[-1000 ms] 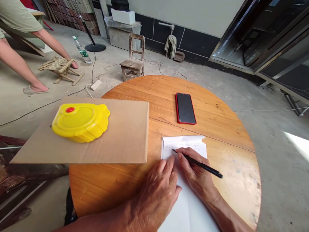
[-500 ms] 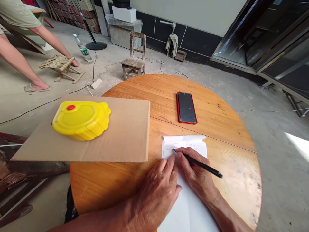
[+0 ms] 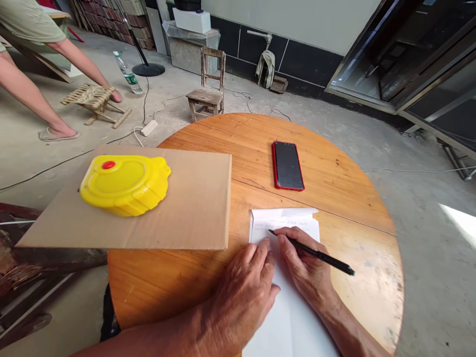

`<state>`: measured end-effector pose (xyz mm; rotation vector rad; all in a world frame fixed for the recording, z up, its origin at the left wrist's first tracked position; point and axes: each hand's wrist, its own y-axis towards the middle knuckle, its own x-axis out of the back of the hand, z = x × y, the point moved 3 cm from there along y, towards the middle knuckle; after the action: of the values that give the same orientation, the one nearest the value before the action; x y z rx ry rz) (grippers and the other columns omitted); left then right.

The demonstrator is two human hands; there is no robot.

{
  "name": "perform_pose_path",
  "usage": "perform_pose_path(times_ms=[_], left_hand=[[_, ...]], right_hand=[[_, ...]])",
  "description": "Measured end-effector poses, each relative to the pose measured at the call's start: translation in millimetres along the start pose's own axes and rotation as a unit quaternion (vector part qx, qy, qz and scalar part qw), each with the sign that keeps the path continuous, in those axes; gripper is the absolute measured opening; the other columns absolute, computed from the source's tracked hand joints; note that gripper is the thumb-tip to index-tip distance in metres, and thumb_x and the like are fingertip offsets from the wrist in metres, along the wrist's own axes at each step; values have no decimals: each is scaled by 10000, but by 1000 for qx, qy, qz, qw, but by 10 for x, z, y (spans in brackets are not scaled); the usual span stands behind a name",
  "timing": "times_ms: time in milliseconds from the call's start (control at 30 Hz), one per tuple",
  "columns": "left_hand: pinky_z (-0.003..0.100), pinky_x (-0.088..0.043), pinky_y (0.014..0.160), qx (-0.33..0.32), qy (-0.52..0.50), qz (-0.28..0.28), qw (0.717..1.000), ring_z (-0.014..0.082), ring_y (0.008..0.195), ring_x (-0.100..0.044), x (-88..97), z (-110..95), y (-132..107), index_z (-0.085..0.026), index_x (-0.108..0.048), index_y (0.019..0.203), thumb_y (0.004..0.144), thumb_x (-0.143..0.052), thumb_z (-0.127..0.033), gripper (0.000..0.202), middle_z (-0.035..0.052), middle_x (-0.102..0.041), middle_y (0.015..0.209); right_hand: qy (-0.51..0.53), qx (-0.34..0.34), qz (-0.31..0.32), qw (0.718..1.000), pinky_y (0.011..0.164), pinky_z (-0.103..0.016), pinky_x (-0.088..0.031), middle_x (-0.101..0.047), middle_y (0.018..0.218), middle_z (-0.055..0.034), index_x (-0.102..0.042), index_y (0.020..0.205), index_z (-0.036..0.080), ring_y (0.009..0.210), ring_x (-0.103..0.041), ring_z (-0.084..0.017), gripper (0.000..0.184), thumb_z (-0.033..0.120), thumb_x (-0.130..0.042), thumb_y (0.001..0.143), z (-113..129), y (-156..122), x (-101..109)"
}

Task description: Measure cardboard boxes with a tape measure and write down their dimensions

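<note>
My right hand grips a black pen, its tip on or just above rows of small handwriting near the top of a white sheet of paper. The upper edge of the sheet is creased and slightly raised. Beside the pen, my left hand lies over the paper's left edge, palm down, fingers stretched forward and holding nothing. Part of the writing is hidden behind my right hand.
A phone in a red case lies beyond the paper on the round wooden table. At left, a yellow tape-measure-shaped case rests on cardboard. Further off are a small chair, a woven stool, a bottle and a person's legs.
My right hand has shifted slightly right along the writing, and the pen's rear end has swung right and a little lower. My left hand stays in place.
</note>
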<state>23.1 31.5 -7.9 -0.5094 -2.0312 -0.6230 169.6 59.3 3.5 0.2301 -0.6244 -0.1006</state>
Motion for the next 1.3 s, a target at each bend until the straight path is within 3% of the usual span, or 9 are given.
perform_pose_path(times_ms=[667, 1133, 1300], left_hand=[[469, -570, 894, -18, 13, 2, 1000, 318, 1074, -618, 39, 6, 39, -53, -514, 1291, 816, -679, -176, 518, 204, -582, 1336], [455, -571, 907, -7, 6, -4, 1000, 304, 1099, -606, 44, 14, 31, -66, -507, 1327, 819, -676, -176, 547, 176, -557, 1387], [466, -569, 891, -8, 5, -10, 1000, 310, 1071, -612, 52, 13, 39, -71, -553, 1260, 826, -657, -168, 457, 183, -567, 1364]], right_hand=[[-12, -1, -5, 1000, 574, -255, -478, -682, 759, -5, -683, 952, 206, 604, -578, -124, 144, 221, -540, 940, -3, 4, -13], [-31, 3, 20, 999, 600, -259, -484, -665, 756, 3, -676, 942, 222, 608, -586, -122, 142, 221, -535, 952, 15, 5, -19], [-17, 4, 2, 1000, 566, -246, -475, -684, 764, -4, -681, 946, 209, 591, -580, -117, 137, 213, -544, 942, 18, 2, -8]])
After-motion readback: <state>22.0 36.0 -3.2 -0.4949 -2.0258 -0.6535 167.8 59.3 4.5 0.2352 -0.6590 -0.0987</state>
